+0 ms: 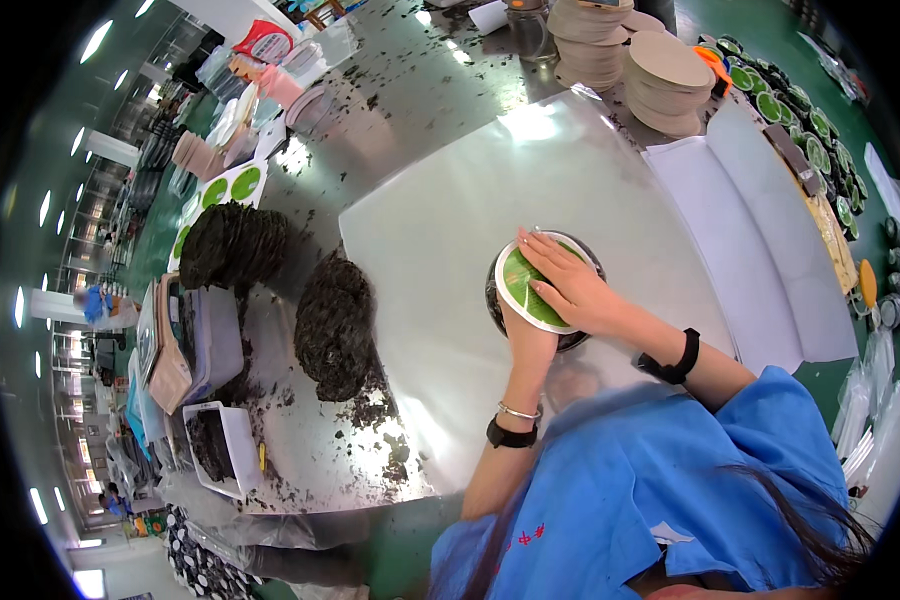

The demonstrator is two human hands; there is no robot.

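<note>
Right hand point(575, 290): fingers long and nearly flat on the round green label with a white rim point(520, 272), thumb spread off toward the near side; resting on it, not wrapped around. Left hand point(532, 340): at the label's near-left edge, fingers hidden beneath it, so can't tell if they're curled around anything. Label sits tilted over a dark round container-like piece point(490, 303) (kind unclear, mostly covered), right of the middle of the shiny pale sheet point(440, 270).

Why so: flat palm probably spreads pressure evenly, while the lower hand likely props the edge and stops slipping. Smooth sheet probably keeps dark crumbs off the piece.

Pose: left forearm comes up steeply from below, wrist with bracelet and black band; right forearm slants in from lower right, hand pointing up-left, black band too. Both hands meet at the label.

Further out, left: loose dark flaky heap point(332, 330), layered dark stack point(230, 245), white plastic tub with dark flakes point(250, 440), likely placed within left-hand reach. Right: folded white paper sheets point(715, 235); beyond, stacked tan discs point(660, 80).
</note>
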